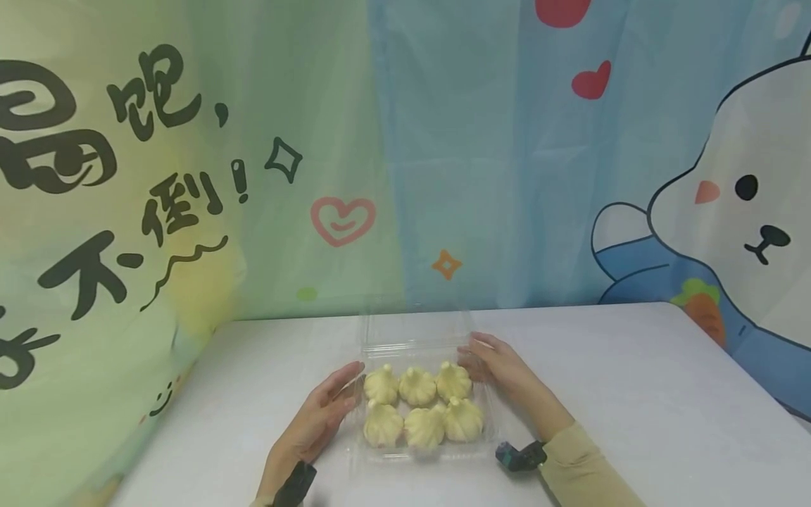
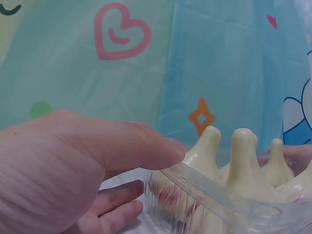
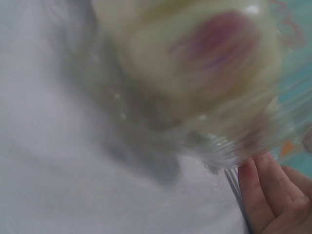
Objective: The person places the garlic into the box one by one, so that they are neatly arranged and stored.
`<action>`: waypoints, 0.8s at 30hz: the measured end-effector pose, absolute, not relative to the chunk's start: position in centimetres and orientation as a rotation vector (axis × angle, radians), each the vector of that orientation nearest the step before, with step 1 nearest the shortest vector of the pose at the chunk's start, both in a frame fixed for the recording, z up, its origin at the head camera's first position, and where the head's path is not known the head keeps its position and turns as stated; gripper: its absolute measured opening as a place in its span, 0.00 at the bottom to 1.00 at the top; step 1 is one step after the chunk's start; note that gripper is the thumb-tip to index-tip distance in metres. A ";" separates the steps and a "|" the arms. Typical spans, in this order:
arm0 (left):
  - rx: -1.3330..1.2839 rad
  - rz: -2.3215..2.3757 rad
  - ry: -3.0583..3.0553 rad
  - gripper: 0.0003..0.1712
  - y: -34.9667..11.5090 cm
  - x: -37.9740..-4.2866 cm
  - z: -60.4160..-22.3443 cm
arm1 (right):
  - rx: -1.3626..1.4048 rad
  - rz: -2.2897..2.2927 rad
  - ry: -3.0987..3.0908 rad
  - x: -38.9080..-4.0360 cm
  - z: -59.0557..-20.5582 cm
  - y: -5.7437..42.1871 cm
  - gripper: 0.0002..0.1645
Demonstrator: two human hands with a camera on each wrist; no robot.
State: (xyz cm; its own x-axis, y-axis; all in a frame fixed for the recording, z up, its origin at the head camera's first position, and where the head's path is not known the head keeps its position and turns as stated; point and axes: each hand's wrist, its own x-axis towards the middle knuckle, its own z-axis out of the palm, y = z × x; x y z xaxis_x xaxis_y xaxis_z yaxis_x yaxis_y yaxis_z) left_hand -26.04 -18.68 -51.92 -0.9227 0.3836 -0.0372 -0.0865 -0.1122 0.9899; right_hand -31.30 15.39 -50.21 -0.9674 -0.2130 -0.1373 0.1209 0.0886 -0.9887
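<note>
A clear plastic box [image 1: 389, 457] sits in front of me on the table, its hinged lid [image 1: 415, 329] raised at the back. Inside are several pale garlic bulbs [image 1: 424, 428], in two rows, with pink-purple marks showing in the wrist views. At the box's left side is my left hand [image 1: 319, 415]; its thumb touches the rim [image 2: 200, 187] while the other fingers spread loosely outside the wall. My right hand [image 1: 507, 367] lies along the right side near the hinge, and in the right wrist view its fairly straight fingers [image 3: 275, 187] touch the wall. The box blurs there.
The white table [image 1: 633, 394] spreads around the box. Behind it hangs a printed curtain [image 1: 456, 141] with hearts, lettering and a white cartoon animal. Dark wrist devices show on the left wrist [image 1: 296, 484] and the right wrist [image 1: 521, 456].
</note>
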 end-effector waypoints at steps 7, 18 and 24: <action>0.304 2.123 1.844 0.36 -18.6 -26.1 -52.0 | -0.211 -2.015 2.135 -31.3 -50.2 15.8 0.38; 0.319 2.115 1.855 0.36 -18.6 -26.2 -52.1 | -0.459 -2.031 2.259 -31.4 -49.8 16.2 0.37; 0.319 2.126 1.865 0.38 -18.6 -26.2 -52.1 | -0.487 -1.986 2.314 -31.5 -49.8 16.5 0.34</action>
State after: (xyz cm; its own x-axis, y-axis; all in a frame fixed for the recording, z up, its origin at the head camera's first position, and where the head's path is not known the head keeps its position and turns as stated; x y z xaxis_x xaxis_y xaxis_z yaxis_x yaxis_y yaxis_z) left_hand -26.19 -18.62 -52.12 -0.9321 0.3611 -0.0272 -0.0739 -0.1161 0.9905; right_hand -31.51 16.52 -49.79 -0.9489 -0.2704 0.1626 -0.2018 0.1239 -0.9716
